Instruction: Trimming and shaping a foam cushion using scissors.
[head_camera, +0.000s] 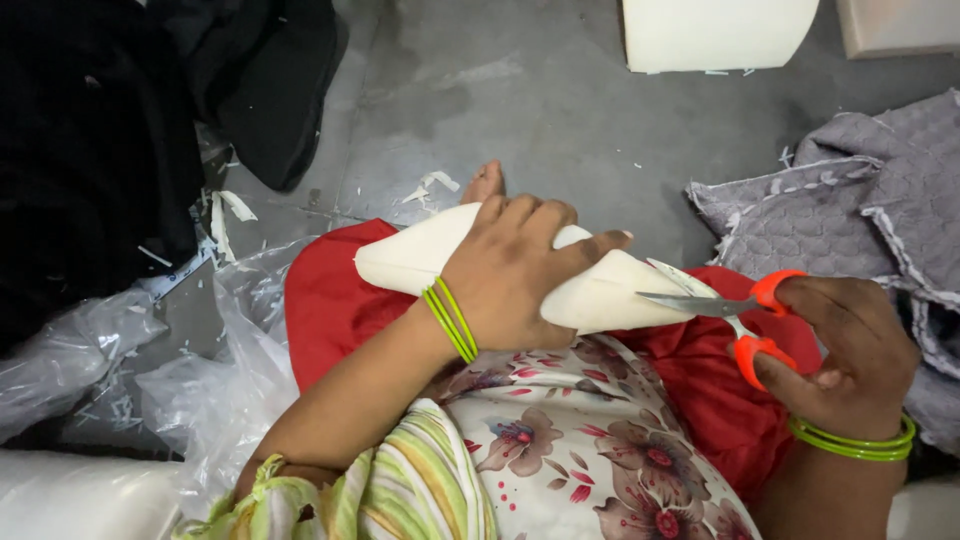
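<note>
Left hand (515, 270) clamped over a folded cream foam piece (600, 290) on the lap, right hand (850, 360) gripping orange-handled scissors (735, 310), blades slightly parted at the foam's edge, grey quilted fabric (850, 190) beside

The folded foam piece (590, 295) I held was cream-white, and my scissors (745, 320) had bright orange handles with grey blades. Lime-green bangles (452, 320) ringed my wrists. Red cloth (330, 300) covered my lap under a white garment (590, 450) printed with maroon flowers, my sleeve (420, 490) striped green and cream. Quilted grey fabric (860, 190) lay on the grey floor (560, 100).
</note>
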